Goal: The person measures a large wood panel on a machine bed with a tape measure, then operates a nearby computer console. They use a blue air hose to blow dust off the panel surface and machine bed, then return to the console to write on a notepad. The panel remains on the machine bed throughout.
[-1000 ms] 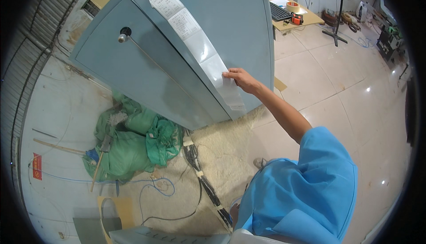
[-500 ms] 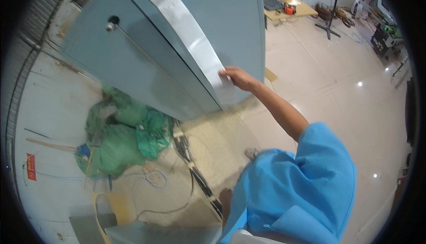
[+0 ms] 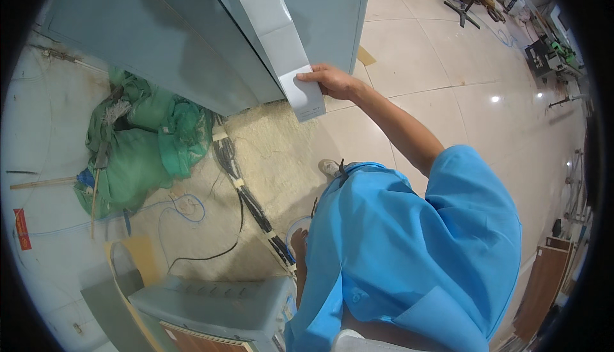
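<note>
The floor (image 3: 448, 83) is pale, glossy tile on the right, with bright light spots; toward the left it turns to rough, stained concrete. A large grey-blue metal cabinet (image 3: 192, 45) fills the far left. One strip of white paper labels (image 3: 281, 51) runs down the cabinet's corner edge, its lower end hanging free near the floor. One heap of green netting (image 3: 147, 141) lies on the left by the cabinet's base, one bundle of black cables (image 3: 246, 192) trails toward the near side, and one grey box-like unit (image 3: 217, 301) sits at the near edge. One fan stand (image 3: 473, 6) is at the far right.

The right hand (image 3: 332, 82) is stretched out far on a straight arm, fingers pinched on the lower end of the strip. The left hand is not visible; the blue smock (image 3: 409, 256) covers the near side
</note>
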The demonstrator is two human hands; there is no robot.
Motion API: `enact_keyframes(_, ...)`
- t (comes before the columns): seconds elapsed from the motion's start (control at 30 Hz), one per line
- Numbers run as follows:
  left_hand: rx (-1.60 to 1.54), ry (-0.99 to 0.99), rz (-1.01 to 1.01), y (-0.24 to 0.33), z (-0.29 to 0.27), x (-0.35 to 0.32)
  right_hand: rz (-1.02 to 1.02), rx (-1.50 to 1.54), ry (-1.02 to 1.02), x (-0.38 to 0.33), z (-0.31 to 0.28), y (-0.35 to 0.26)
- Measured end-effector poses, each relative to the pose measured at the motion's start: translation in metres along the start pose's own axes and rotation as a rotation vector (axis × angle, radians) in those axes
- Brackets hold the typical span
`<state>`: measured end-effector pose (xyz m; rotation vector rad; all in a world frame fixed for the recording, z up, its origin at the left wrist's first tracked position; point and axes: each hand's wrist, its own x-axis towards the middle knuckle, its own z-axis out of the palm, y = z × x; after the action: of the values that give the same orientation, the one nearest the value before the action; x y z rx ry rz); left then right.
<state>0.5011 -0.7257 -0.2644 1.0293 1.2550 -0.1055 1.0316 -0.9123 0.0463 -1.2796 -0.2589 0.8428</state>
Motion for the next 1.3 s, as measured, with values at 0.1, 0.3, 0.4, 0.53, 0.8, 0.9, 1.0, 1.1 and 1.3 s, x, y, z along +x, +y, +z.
enact_keyframes(0.1, 0.011, 0.011, 0.005, -0.01, -0.004, -0.007, 0.04, -0.01, -0.013, -0.005, 0.003, 0.019)
enact_keyframes(0.3, 0.145, -0.003, 0.089, -0.022, -0.008, -0.013, 0.127, -0.006, -0.045, -0.004, 0.002, 0.047)
enact_keyframes(0.4, 0.227, -0.023, 0.194, -0.026, 0.0, -0.01, 0.152, -0.003, -0.055, -0.006, 0.002, 0.06)
enact_keyframes(0.53, -0.163, 0.039, 0.029, -0.03, 0.02, -0.01, 0.179, 0.038, -0.048, -0.011, 0.007, 0.077)
enact_keyframes(0.8, -0.377, 0.141, -0.075, -0.044, 0.03, -0.036, 0.26, 0.086, -0.09, 0.009, 0.007, 0.138)
enact_keyframes(0.9, -0.398, 0.19, -0.066, -0.069, 0.023, -0.048, 0.392, 0.051, -0.073, 0.012, 0.007, 0.195)
enact_keyframes(1.0, -0.489, 0.325, -0.099, -0.106, 0.021, -0.067, 0.451, -0.169, -0.179, -0.003, 0.01, 0.254)
enact_keyframes(1.1, -0.556, 0.4, -0.225, -0.137, 0.021, -0.087, 0.335, -0.626, -0.449, -0.016, 0.025, 0.303)
enact_keyframes(1.3, -0.701, 0.527, -0.366, -0.156, 0.038, -0.111, 0.584, -0.947, -0.638, 0.025, 0.045, 0.346)
